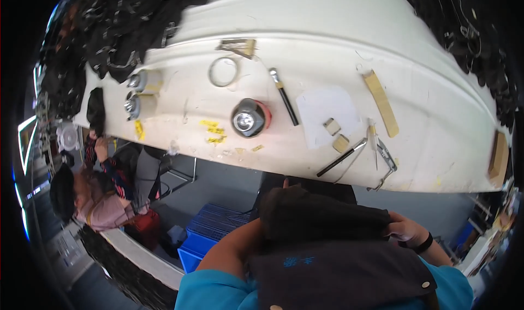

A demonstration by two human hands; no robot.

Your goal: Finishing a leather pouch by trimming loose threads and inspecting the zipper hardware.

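A piece of black cloth (327,214), perhaps a garment, is stretched between my hands in front of my dark apron (338,277). My right hand (406,229) is closed on its right end, thumb and fingers gathered at the edge. At the left end, the cloth covers most of my left hand (286,183). Only a fingertip shows at the cloth's far edge, so the rest of that grip is hidden. Both hands are just off the near edge of the white table (240,146).
On the table lie a silver-topped can (249,119), a black-handled tool (284,97), white paper (327,113), a wooden strip (382,103) and small thread snips (386,157). Black garments (131,26) are heaped far left. A blue crate (210,228) stands below; a co-worker (106,198) sits left.
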